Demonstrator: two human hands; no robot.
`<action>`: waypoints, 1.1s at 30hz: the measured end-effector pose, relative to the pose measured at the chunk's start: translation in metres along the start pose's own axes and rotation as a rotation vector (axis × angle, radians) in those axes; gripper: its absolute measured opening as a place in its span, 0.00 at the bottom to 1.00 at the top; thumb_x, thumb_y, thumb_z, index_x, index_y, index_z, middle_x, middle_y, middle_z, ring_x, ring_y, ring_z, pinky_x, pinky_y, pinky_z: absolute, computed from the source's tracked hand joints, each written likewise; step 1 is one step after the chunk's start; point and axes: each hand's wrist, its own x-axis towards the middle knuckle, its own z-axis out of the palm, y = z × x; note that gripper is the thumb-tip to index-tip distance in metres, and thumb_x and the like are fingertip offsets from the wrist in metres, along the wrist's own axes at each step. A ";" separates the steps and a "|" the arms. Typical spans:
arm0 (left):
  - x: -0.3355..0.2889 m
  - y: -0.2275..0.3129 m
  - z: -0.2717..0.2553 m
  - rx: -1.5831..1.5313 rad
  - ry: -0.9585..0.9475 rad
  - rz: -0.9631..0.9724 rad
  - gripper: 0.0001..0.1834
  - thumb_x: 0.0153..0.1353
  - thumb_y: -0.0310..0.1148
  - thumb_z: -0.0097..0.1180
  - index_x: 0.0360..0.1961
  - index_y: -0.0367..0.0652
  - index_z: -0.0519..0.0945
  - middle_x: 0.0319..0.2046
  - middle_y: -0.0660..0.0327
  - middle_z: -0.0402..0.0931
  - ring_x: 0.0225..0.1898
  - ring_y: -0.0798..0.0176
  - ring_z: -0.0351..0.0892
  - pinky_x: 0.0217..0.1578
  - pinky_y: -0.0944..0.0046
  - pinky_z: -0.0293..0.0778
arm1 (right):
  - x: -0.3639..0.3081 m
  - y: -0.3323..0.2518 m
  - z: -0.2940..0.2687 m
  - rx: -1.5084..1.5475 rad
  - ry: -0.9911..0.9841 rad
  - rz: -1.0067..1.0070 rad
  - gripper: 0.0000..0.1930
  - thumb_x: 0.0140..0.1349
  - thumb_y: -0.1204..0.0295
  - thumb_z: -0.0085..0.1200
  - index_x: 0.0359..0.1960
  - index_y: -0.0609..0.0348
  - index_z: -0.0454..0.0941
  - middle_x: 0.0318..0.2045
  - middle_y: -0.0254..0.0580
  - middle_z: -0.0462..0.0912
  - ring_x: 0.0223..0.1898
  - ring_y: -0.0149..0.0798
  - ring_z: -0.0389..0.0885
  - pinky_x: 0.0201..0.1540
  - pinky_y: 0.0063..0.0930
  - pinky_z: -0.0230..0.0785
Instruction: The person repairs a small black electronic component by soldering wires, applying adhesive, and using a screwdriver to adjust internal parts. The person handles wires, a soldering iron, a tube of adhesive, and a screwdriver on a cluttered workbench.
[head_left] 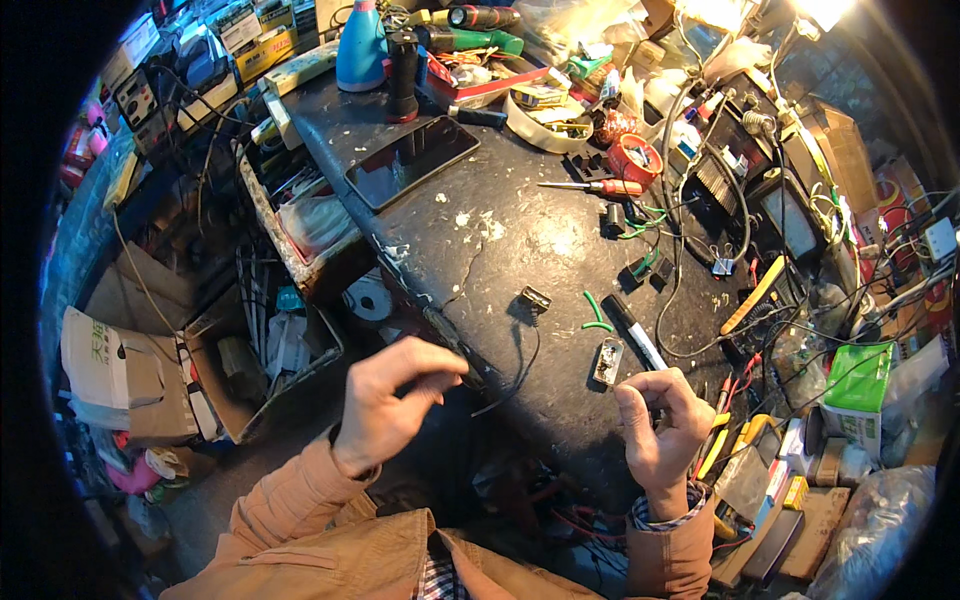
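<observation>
My left hand (402, 400) hovers by the bench's near left edge, thumb and fingers curled together; whatever they hold, if anything, is hidden. Just right of it, a thin black cable (522, 378) runs up to a small dark connector (536, 297) lying on the bench. My right hand (664, 425) is over the near right part, its fingers bent in toward the thumb, and I cannot make out anything between them. Close above its thumb lies a small open metal housing (606, 361) with a light inside. Beside that rests a black-and-white marker (636, 334). A bent green wire piece (597, 312) lies beyond.
The dark bench (480, 250) carries a phone (412, 162), a blue bottle (362, 50), a red-handled screwdriver (600, 186) and a red cup (635, 158). Tangled cables, tools and a green box (858, 385) crowd the right. An open drawer (300, 230) juts out at left.
</observation>
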 end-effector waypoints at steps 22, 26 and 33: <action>-0.014 0.062 0.003 -0.616 -0.266 -0.069 0.11 0.66 0.19 0.75 0.48 0.33 0.89 0.44 0.55 0.91 0.46 0.68 0.90 0.47 0.67 0.88 | -0.037 -0.093 0.038 -0.085 -0.030 -0.194 0.11 0.59 0.79 0.78 0.43 0.58 0.93 0.34 0.43 0.92 0.29 0.36 0.91 0.30 0.27 0.80; -0.021 0.065 0.000 -0.696 -0.260 -0.163 0.11 0.65 0.18 0.76 0.46 0.34 0.88 0.44 0.56 0.91 0.46 0.68 0.91 0.51 0.66 0.89 | -0.042 -0.102 0.037 0.001 -0.077 -0.125 0.10 0.62 0.77 0.77 0.45 0.57 0.94 0.32 0.42 0.92 0.26 0.36 0.90 0.27 0.27 0.78; -0.033 0.072 -0.009 -0.550 -0.233 -0.214 0.09 0.60 0.14 0.77 0.40 0.34 0.90 0.40 0.54 0.91 0.43 0.63 0.92 0.48 0.63 0.90 | -0.045 -0.115 0.029 0.143 -0.125 0.072 0.08 0.65 0.80 0.74 0.45 0.60 0.94 0.29 0.38 0.90 0.21 0.23 0.81 0.25 0.21 0.70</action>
